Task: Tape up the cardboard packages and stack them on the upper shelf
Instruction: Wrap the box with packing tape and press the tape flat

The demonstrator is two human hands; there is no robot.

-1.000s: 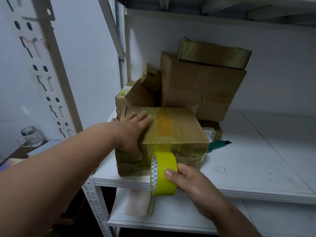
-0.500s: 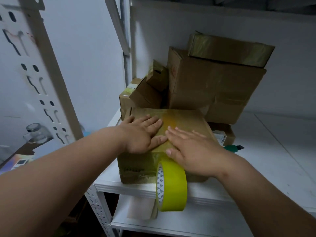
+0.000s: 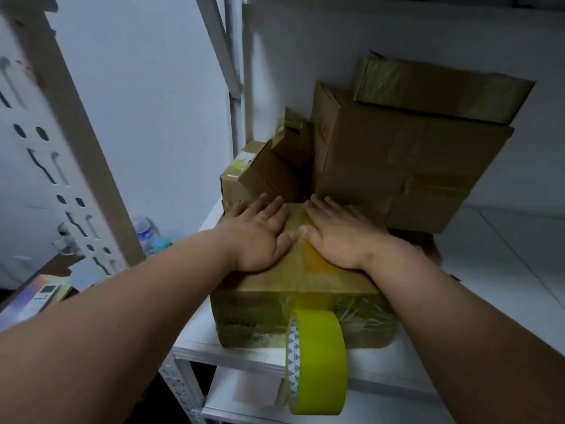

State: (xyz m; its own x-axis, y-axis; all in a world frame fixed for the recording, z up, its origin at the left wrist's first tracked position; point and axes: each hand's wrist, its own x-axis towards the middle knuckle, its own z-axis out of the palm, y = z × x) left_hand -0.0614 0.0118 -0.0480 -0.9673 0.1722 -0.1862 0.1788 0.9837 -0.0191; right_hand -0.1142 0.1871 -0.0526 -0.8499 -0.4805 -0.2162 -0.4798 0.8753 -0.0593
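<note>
Both hands lie flat on top of the cardboard box (image 3: 305, 267). My left hand (image 3: 256, 237) has its fingers straight and spread, pressing down and holding nothing. My right hand (image 3: 336, 237) does the same just beside it. Between them runs a strip of yellow tape (image 3: 308, 255) across the top of the box.

I think the hands are rubbing the tape down so it sticks. The roll of yellow tape (image 3: 316, 361) hangs in front of the box, below the shelf edge. No hand holds it, so it looks like it hangs by the tape, which is not cut yet.

So this box is nearly taped. Cutting the tape comes next, then lifting the box up. Behind it sit a big brown box (image 3: 406, 160) with a flat taped package (image 3: 434, 87) on top, and some small boxes (image 3: 263, 175) to the left. I cannot tell which shelf is the upper one.

The white shelf board (image 3: 489, 270) is smooth. White walls are behind it. A metal post with holes (image 3: 61, 166) stands on the left. Past the post, lower down, a water bottle (image 3: 145, 232) stands.
</note>
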